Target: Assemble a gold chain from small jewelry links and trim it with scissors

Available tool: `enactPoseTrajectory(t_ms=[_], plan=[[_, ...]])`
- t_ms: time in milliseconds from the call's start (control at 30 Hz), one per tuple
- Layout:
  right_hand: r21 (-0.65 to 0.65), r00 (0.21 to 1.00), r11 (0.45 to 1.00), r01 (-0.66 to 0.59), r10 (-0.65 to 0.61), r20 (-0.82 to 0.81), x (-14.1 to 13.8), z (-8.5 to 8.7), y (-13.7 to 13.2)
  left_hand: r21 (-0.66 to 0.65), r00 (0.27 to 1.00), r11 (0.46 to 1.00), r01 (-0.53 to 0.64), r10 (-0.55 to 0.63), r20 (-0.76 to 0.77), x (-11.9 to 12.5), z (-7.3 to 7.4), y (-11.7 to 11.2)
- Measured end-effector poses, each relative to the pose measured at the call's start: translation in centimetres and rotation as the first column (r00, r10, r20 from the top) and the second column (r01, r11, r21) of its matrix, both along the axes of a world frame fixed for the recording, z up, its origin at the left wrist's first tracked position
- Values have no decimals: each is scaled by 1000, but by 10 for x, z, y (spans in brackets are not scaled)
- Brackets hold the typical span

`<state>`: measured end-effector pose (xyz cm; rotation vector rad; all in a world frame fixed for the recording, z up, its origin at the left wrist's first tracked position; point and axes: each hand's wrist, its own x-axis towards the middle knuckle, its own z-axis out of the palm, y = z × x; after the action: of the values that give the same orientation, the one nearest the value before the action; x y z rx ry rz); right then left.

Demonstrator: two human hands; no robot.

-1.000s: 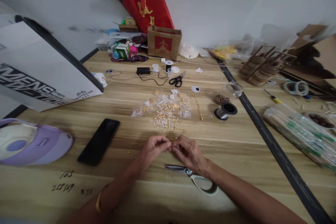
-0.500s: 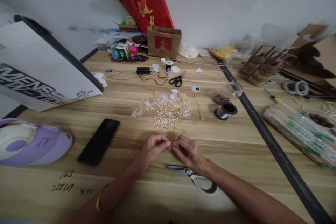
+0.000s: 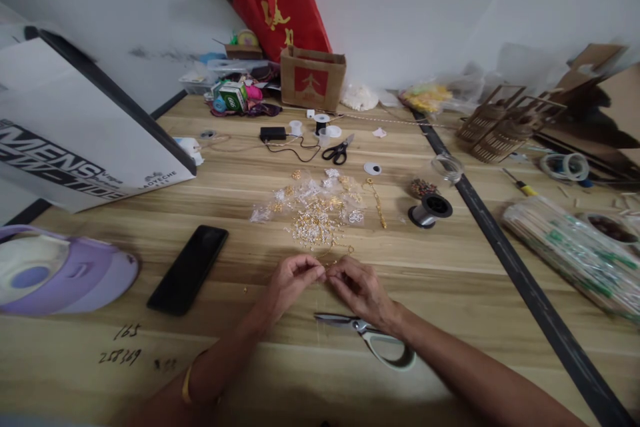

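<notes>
My left hand (image 3: 299, 273) and my right hand (image 3: 356, 283) meet fingertip to fingertip over the table, both closed in a pinch. Between them is the near part of a thin gold chain (image 3: 327, 254), which curves out behind the fingers; its small ring lies past my right hand. Exactly what sits in the fingertips is too small to make out. Beyond the chain is a heap of gold and clear beads (image 3: 316, 227) with small plastic bags of findings (image 3: 310, 195). Pale-handled scissors (image 3: 387, 347) lie under my right wrist.
A black phone (image 3: 189, 270) and a purple visor (image 3: 95, 273) lie left. Right of the beads are another gold chain (image 3: 377, 203) and a wire spool (image 3: 429, 211). Black scissors (image 3: 339, 150) lie farther back. A large white box (image 3: 85, 127) stands at left.
My fingertips stay together, with only slight shifts of the fingers and of my right hand. The things on the table have not moved.
</notes>
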<state>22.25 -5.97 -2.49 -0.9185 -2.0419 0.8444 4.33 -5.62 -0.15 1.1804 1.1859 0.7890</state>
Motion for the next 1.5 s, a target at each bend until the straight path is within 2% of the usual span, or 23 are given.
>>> enactPoseTrajectory(t_ms=[267,500,733,867,967,1067,1133,1200,1300,1500], plan=[[6,999,1000,26,-26,-34,-1,2,1,131,996,991,-10,22,-89,-1,-8,-1],[13,999,1000,26,-26,-48,0,-1,1,219,988,975,46,-12,-153,0,-15,-3],[10,999,999,39,-39,-32,0,-1,2,224,983,974,39,3,-185,1,-13,-3],[-12,998,998,61,-61,-34,0,0,2,286,966,957,40,36,-254,0,-11,-1],[-44,996,996,79,-81,-45,1,0,1,418,929,898,135,32,-368,-2,-14,0],[-50,995,996,80,-83,-54,1,-1,2,553,855,770,318,20,-519,-3,-16,0],[-46,995,996,79,-82,-54,1,-1,2,574,777,681,454,13,-630,-3,-17,-1],[-43,995,996,79,-81,-49,1,-2,2,550,699,624,555,9,-715,-3,-16,-2],[-36,996,996,81,-83,-44,1,-2,2,509,628,592,625,7,-778,-2,-15,-2],[-25,995,996,82,-84,-49,0,-1,2,470,567,583,663,18,-823,-1,-14,-1]])
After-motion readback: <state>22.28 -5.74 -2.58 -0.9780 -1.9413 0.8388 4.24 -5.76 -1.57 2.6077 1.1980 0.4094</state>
